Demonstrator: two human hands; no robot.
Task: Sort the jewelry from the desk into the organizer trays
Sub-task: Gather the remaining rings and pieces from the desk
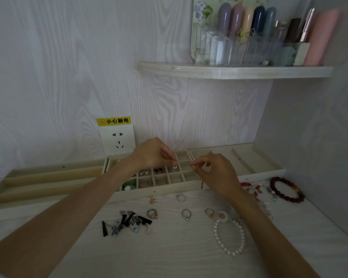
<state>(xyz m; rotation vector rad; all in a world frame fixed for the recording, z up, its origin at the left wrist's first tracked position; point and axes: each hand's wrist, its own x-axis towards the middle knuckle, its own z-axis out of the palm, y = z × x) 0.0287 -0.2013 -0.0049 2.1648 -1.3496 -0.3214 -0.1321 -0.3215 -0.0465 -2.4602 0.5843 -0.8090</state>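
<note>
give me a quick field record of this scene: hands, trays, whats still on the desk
left hand: over the grid tray, fingertips pinching a small pale item
right hand: over the same tray, fingers pinched; contents too small to tell
grid tray: several cells already hold small pieces
long tray: left of the grid tray
still on desk: rings, dark earring pile, pearl bracelet, red bead bracelet
shelf: clear holder with cosmetics

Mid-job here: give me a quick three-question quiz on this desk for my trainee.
1. True or false: the pearl bracelet lies inside the gridded tray.
2. Where is the dark red bead bracelet? A) on the shelf B) on the desk, far right C) in the long left tray
3. Over which tray are the left hand and right hand working?

Key: 1 false; 2 B; 3 the gridded tray.
</note>
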